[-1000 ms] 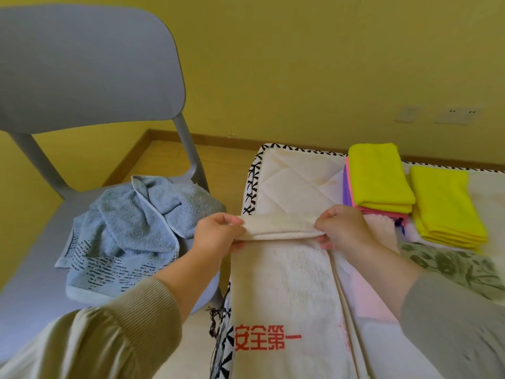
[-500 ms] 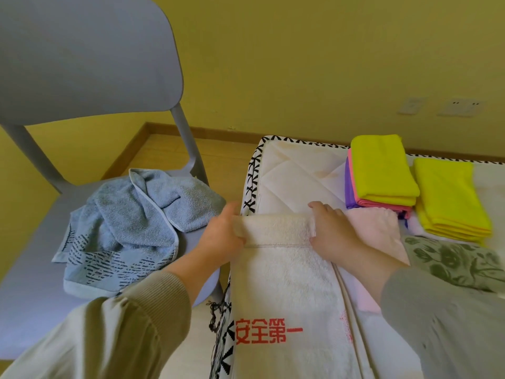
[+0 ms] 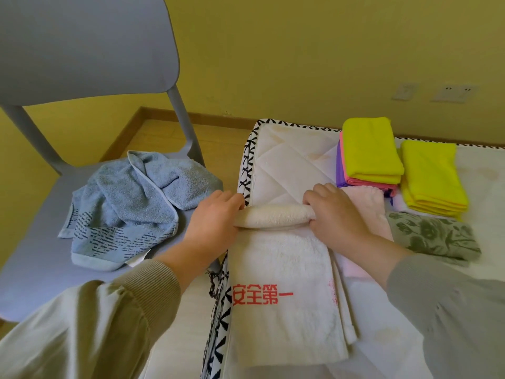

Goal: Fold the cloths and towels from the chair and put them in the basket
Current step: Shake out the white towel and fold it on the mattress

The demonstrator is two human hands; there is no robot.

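Observed at the near left part of the mattress [image 3: 287, 160], a quilted white pad with black-and-white patterned trim.

A white towel [image 3: 281, 263] with red printed characters lies lengthwise along the mattress's left edge. It is folded into a narrow strip. Its far end is turned over into a thick roll [image 3: 273, 216] lying across the strip.

The left hand [image 3: 216, 222] is at the roll's left end, at the mattress's left edge. Its grip is clamped on the towel, fingers curled over the top and thumb on the near side.

The right hand [image 3: 336, 214] is at the roll's right end. Its grip is likewise clamped on the towel, fingers curled over the roll.

A pale pink towel [image 3: 363, 206] lies flat just right of the white towel and partly under the right hand.

A folded green floral cloth [image 3: 434, 236] sits beside the pink towel, on its right.

Toward the far edge of the mattress, a stack of folded cloths [image 3: 369, 149] shows yellow on top with pink and purple layers beneath.

A second stack, all yellow [image 3: 431, 173], stands just to its right.

The grey chair [image 3: 82, 45] stands left of the mattress. A blue towel [image 3: 128, 206] with a dark dashed pattern lies crumpled and unfolded on its seat.

Two wall sockets [image 3: 453, 93] are set in the yellow wall beyond.
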